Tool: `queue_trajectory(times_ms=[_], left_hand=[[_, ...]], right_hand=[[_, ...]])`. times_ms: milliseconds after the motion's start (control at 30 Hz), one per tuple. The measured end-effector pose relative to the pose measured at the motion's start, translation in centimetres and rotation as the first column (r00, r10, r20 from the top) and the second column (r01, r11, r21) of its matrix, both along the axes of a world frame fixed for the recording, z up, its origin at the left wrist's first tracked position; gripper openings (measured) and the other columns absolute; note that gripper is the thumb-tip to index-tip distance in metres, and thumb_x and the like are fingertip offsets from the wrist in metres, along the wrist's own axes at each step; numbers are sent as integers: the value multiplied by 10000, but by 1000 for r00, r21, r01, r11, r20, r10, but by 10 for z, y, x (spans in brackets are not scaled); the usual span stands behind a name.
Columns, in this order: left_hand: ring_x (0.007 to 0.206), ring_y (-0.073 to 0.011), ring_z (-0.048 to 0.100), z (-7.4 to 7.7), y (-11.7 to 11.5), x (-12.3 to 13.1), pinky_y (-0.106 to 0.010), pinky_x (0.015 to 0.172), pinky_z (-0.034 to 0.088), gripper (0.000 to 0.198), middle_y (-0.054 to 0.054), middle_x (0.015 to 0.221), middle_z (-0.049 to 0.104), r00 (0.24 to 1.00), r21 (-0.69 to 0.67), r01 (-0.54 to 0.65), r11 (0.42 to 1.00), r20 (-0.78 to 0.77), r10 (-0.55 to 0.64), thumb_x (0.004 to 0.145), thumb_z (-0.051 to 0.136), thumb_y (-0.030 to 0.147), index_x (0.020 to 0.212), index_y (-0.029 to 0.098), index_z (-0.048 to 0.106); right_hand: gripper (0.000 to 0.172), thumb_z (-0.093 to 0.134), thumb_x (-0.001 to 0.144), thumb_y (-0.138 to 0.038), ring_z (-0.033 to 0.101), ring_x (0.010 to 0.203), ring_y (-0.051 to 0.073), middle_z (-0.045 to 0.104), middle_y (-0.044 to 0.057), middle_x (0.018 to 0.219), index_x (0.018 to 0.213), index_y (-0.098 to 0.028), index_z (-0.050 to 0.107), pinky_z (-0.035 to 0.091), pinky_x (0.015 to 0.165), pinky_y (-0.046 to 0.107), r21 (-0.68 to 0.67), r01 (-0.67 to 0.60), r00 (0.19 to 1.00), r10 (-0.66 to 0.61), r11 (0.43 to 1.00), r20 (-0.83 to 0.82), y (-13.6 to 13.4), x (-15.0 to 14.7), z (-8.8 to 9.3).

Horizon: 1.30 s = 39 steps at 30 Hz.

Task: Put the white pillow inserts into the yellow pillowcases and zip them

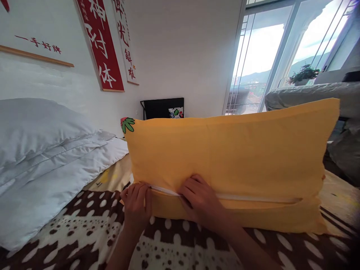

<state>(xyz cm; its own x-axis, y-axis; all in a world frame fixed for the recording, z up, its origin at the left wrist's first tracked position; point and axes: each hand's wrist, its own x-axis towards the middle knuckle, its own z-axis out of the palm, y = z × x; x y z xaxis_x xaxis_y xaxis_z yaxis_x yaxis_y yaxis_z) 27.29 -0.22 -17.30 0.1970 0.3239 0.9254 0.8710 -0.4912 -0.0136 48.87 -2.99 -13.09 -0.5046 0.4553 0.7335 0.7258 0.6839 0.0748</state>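
Note:
A yellow pillow point(239, 153) stands on its long edge on the bed, with a green and red print at its upper left corner. Low along the side facing me runs a zipper point(258, 198), showing as a thin pale line. My left hand point(137, 200) is closed on the pillowcase at its lower left corner, by the zipper's left end. Over the left part of the zipper, my right hand point(198, 197) has its fingers bent and pressed to the cloth. Its fingertips are partly hidden, so the exact bit of zipper or cloth under them does not show.
White pillows and bedding point(42, 157) are piled at the left. A brown and cream patterned blanket point(168, 247) covers the bed. Behind stand a black chair back point(157, 108) and a plastic-covered piece of furniture point(312, 95), near a glass door point(255, 63). Banners point(104, 48) hang on the wall.

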Motion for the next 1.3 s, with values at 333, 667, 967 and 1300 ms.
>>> queue_trajectory(times_ms=[333, 667, 967, 1300], left_hand=[[851, -187, 537, 2, -3, 1, -352, 802, 310, 84, -57, 812, 632, 997, -56, -10, 998, -70, 6, 876, 465, 118, 855, 148, 540], [743, -164, 518, 2, 2, -4, -325, 757, 302, 88, -20, 748, 598, 999, -151, -19, 988, -53, 11, 894, 449, 148, 838, 164, 515], [783, -205, 527, 8, 1, -10, -377, 759, 247, 71, -16, 730, 619, 971, -126, -224, 966, -116, 210, 869, 497, 190, 806, 181, 527], [918, -242, 483, 3, 9, -16, -380, 811, 318, 67, -55, 861, 620, 962, -61, -272, 960, -28, 271, 831, 522, 190, 767, 171, 527]], right_hand=[[173, 462, 828, -94, 419, 676, 149, 520, 24, 673, 686, -165, 530, 316, 706, 307, 26, 0, 1000, 0, 1000, -9, 1, -1, 0], [183, 463, 835, -102, 412, 665, 147, 512, 17, 667, 679, -169, 533, 311, 703, 307, 30, 6, 1000, -6, 1000, 15, -1, -1, 2], [183, 462, 841, -99, 413, 669, 144, 525, 21, 670, 683, -160, 531, 306, 714, 305, 31, 7, 1000, -8, 999, 25, -2, -1, 1], [181, 451, 828, -70, 414, 689, 151, 528, 30, 687, 704, -161, 547, 303, 725, 310, -5, 15, 999, -15, 1000, 43, -2, -1, 1]])
